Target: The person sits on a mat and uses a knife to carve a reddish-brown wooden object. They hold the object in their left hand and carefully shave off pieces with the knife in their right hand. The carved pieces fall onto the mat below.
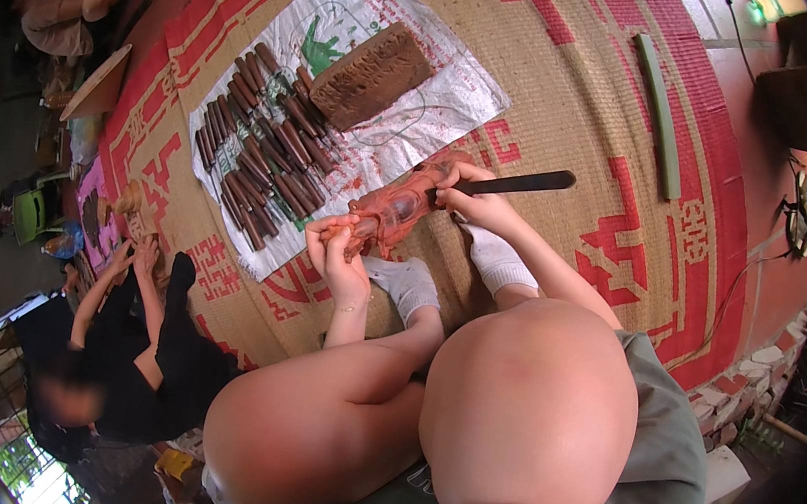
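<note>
A reddish-brown carved wooden figure (395,209) lies slantwise over my feet, between my hands. My left hand (340,262) is closed round its lower left end. My right hand (478,203) grips a long, flat, black carving tool (523,181) whose rounded end sticks out to the right. The tool's other end is at the figure's surface, mostly hidden by my fingers. Beyond the figure, several wooden-handled carving chisels (260,149) lie in rows on a white printed sack (464,88). A brown block with a rough, carved-looking top (373,77) rests on the same sack.
Under everything spreads a woven straw mat (563,100) with red patterns. A pale green strip (658,117) lies on it at the right. To my left another person (128,319) in dark clothes works with both hands; a further person (75,15) sits at the far left.
</note>
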Demonstrator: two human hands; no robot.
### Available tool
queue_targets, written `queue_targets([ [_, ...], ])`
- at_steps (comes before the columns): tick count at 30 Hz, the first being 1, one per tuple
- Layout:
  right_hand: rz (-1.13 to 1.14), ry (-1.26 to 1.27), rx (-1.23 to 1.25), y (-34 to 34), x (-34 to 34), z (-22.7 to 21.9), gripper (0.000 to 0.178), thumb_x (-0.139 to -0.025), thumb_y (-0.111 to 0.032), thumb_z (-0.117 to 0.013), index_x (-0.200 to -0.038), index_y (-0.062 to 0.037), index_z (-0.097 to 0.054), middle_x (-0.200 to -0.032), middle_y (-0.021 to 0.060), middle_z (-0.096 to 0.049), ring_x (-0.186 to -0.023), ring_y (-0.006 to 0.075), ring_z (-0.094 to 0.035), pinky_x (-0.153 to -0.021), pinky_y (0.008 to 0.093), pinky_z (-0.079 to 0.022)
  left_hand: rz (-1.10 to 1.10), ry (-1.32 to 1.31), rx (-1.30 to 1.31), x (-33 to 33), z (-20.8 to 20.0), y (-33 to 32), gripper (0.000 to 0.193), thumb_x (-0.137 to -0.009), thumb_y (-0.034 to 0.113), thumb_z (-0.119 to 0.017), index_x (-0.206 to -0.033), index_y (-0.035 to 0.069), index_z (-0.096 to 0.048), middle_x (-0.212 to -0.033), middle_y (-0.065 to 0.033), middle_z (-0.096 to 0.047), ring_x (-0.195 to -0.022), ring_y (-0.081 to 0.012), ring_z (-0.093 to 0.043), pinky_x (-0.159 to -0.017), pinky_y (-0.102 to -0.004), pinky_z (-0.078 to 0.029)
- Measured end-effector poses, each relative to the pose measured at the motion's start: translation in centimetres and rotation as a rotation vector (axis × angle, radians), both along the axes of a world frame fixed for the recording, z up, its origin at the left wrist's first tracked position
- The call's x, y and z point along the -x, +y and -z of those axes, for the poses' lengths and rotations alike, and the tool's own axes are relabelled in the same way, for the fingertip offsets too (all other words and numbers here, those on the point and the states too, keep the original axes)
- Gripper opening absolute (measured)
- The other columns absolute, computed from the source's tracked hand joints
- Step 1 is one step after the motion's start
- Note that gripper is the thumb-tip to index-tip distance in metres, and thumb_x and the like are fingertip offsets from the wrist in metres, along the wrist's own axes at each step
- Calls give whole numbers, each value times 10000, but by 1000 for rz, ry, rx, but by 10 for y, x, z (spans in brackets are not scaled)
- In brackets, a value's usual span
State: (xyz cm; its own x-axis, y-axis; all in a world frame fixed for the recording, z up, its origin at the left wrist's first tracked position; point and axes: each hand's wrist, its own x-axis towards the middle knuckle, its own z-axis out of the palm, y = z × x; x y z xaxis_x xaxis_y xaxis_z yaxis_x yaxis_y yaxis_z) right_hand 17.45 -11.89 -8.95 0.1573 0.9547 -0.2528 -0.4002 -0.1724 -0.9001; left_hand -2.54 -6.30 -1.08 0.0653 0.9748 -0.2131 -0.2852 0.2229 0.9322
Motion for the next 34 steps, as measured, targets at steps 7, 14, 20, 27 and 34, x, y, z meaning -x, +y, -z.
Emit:
queue_targets([
  [7,135,12,23,-5,-22,-16,74,-760,-56,-575,-755,-46,-502,-672,0,-565,-598,50,-515,-522,188,-395,-2,-20,-12,3,-8,-1,153,-782,19,-456,-934,25,-444,-915,-117,-530,-920,-204,-531,-876,-354,-415],
  [14,87,-84,56,-5,-13,-10,73,-768,-78,-594,-770,-45,-528,-674,3,-576,-589,60,-537,-506,198,-409,-3,-36,-32,-6,-16,-2,156,-772,-21,-478,-918,14,-436,-912,-124,-538,-909,-196,-536,-850,-320,-417],
  [20,193,-111,77,-9,-45,-8,72,-779,-87,-598,-767,-56,-534,-667,-6,-562,-580,52,-528,-471,184,-390,-13,-16,-15,-7,-16,-5,144,-782,1,-471,-919,24,-434,-912,-109,-529,-914,-194,-532,-852,-332,-415],
  [27,126,64,68,-9,-24,-11,88,-783,-75,-592,-800,-71,-506,-663,3,-564,-556,47,-510,-462,173,-369,39,62,-41,-10,-20,-4,130,-794,13,-463,-919,32,-435,-914,-95,-526,-914,-175,-528,-845,-314,-411],
  [34,144,65,55,-15,-32,-9,62,-799,-57,-577,-808,-67,-516,-670,10,-571,-560,48,-508,-476,179,-372,26,94,-66,-13,-16,-4,108,-793,4,-473,-895,30,-452,-898,-97,-543,-867,-157,-521,-822,-281,-404],
])
